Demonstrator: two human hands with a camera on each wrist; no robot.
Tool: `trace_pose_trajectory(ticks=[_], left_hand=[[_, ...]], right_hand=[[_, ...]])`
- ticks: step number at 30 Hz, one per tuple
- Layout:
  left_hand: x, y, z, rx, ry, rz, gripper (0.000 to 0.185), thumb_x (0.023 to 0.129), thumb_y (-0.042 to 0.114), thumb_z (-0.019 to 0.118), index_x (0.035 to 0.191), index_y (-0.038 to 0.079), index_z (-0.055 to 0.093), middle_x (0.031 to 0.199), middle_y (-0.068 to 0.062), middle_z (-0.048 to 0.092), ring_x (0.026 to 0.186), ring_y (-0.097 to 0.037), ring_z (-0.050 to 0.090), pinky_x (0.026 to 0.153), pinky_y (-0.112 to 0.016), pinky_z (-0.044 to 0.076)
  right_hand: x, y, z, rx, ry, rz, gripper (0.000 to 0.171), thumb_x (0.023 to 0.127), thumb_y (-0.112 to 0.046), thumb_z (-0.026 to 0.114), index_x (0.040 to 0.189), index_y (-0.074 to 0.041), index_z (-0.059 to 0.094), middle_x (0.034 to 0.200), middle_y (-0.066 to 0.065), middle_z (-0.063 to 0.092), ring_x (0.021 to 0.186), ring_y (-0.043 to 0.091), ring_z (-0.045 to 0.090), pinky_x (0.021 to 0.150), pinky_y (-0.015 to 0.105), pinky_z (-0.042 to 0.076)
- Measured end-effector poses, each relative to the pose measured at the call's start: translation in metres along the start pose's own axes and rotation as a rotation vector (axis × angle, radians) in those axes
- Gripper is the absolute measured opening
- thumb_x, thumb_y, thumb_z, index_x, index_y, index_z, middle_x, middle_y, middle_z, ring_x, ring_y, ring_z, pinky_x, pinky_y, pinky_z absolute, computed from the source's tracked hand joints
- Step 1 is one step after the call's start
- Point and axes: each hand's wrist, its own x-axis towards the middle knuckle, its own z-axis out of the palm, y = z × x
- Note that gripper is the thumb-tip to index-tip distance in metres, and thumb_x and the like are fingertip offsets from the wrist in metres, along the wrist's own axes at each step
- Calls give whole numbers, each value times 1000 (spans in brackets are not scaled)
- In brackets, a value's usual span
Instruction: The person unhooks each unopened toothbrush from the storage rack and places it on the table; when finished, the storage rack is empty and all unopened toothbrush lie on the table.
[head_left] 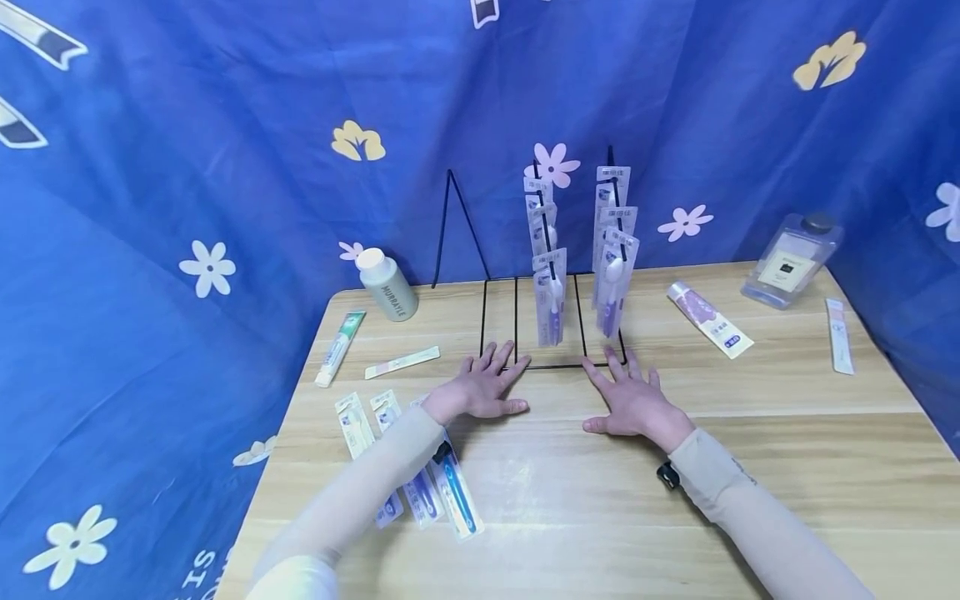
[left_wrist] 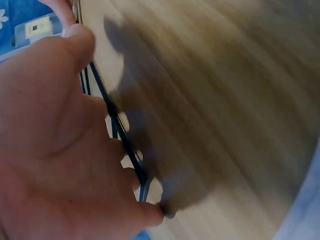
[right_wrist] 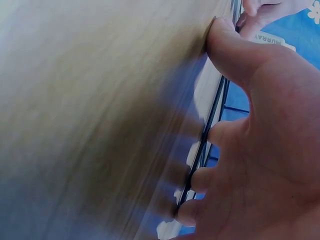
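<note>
A black wire rack [head_left: 551, 366] stands at the back of the table, with several packaged toothbrushes [head_left: 550, 312] hanging from two of its upright hooks. My left hand [head_left: 487, 387] lies palm down with its fingers spread, the fingertips at the left part of the rack's front wire. On the right part of that wire are the fingertips of my right hand [head_left: 633, 404], also spread and palm down. Both wrist views show the fingers reaching to the wire [left_wrist: 118, 125], neither hand gripping anything. Three packaged toothbrushes [head_left: 455, 492] lie on the table by my left forearm, partly covered by it.
On the left are a grey-green bottle with a white cap [head_left: 393, 292], a green-and-white tube [head_left: 341, 348] and a slim white packet [head_left: 402, 362]. To the right lie a purple-and-white tube [head_left: 708, 318], a clear bottle [head_left: 791, 260] and another slim packet [head_left: 839, 337]. Blue cloth hangs behind.
</note>
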Motion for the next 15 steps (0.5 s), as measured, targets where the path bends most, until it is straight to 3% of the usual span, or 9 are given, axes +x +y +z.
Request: trace_pose_trajectory(ticks=[5, 10, 12, 15], left_hand=[[-2, 3, 0, 32, -24, -44, 92, 95, 75, 41, 164, 36, -5, 171, -7, -20, 158, -38, -16, 123, -68, 6], [-5, 8, -1, 74, -46, -84, 93, 94, 77, 41, 163, 37, -9, 170, -4, -24, 158, -35, -17, 124, -66, 6], [-5, 9, 0, 78, -45, -89, 95, 94, 77, 43, 162, 38, -9, 170, -4, -24, 158, -35, -17, 124, -66, 6], [-1, 6, 3, 51, -36, -85, 97, 92, 76, 48, 163, 39, -8, 170, -4, -24, 158, -35, -18, 124, -67, 4]], right_hand=[[2, -2, -3, -20, 5, 0, 106, 85, -62, 72, 165, -24, 14, 170, 26, 4, 152, 59, 3, 109, 83, 16], [3, -4, -4, -40, 30, 1, 101, 86, -65, 68, 164, -24, 20, 169, 25, 11, 153, 57, 5, 112, 83, 8], [1, -6, -6, -55, 107, -23, 95, 87, -64, 68, 162, -23, 28, 167, 25, 22, 152, 55, 14, 113, 81, 11], [-1, -13, -11, 8, 357, -109, 75, 90, -49, 73, 151, -13, 49, 151, 23, 51, 139, 49, 46, 111, 71, 34]])
